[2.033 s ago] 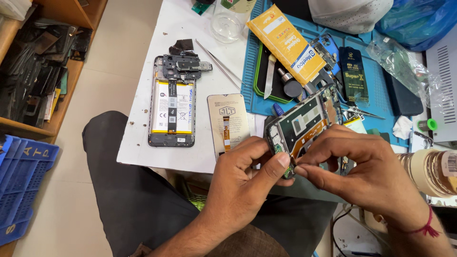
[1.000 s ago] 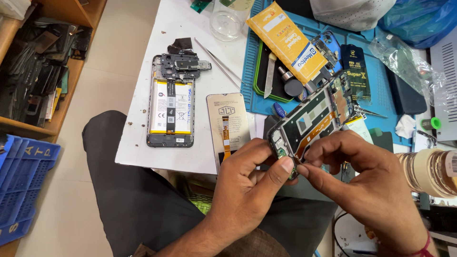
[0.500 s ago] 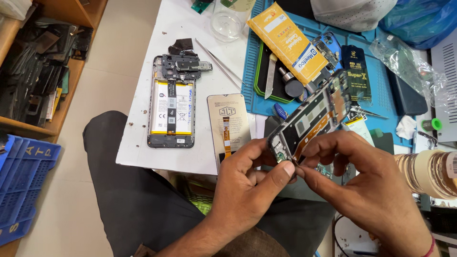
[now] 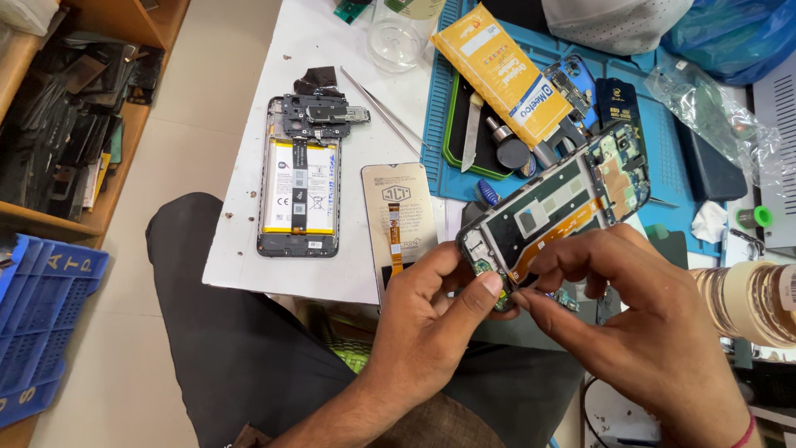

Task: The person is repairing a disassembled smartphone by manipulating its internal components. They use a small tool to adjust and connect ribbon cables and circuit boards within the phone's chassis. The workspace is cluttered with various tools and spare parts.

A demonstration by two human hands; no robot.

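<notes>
My left hand (image 4: 435,319) grips the lower end of an opened phone frame (image 4: 554,207), thumb pressed on its bottom corner. The frame is tilted, showing a green circuit board at the top and an orange flex cable across a black panel. My right hand (image 4: 643,328) pinches at the same lower corner with thumb and forefinger; what sits between the fingertips is too small to make out. A second opened phone (image 4: 300,187) with a yellow-and-white battery lies flat on the white table (image 4: 240,249). Beside it lies a replacement screen (image 4: 400,222), back side up.
A blue work mat (image 4: 663,141) holds a yellow box (image 4: 506,75), a knife in a dark tray (image 4: 471,129), small parts and a plastic bag. Tweezers (image 4: 377,104) lie by a clear jar (image 4: 396,37). A tape roll (image 4: 750,303) sits right; a blue crate (image 4: 41,323) and shelf left.
The phone frame has tilted and risen slightly, its top end swinging up to the right. Both hands stayed at its lower corner, with my right fingers shifting their pinch.
</notes>
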